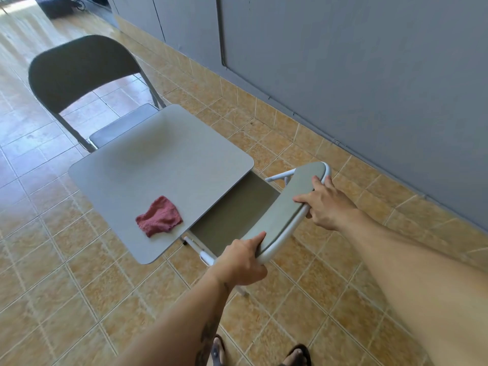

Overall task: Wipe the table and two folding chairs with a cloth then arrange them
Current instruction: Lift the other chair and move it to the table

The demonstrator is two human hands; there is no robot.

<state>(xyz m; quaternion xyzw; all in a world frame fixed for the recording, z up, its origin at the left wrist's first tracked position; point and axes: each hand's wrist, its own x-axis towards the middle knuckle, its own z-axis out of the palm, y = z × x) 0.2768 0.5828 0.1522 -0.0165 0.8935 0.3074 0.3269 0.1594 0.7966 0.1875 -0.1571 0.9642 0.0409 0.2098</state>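
1. A person stands at a small grey square-topped bench (163, 165) on a tan tiled floor (79, 273), with both hands closed around the curved grey backrest of the near folding chair (285, 210).
2. The left hand (241, 262) wraps the lower end of the backrest; the right hand (326, 204) holds the upper end, so each grip is clamped on the chair.
3. That chair's seat is tucked partly under the bench edge.
4. A crumpled dark-red cloth (159, 216) lies on the bench top, near its front corner, touched by neither hand.
5. A second dark grey folding chair (87, 72) stands at the far side.
6. Wiping looks finished; arranging appears underway, judging by the idle cloth.
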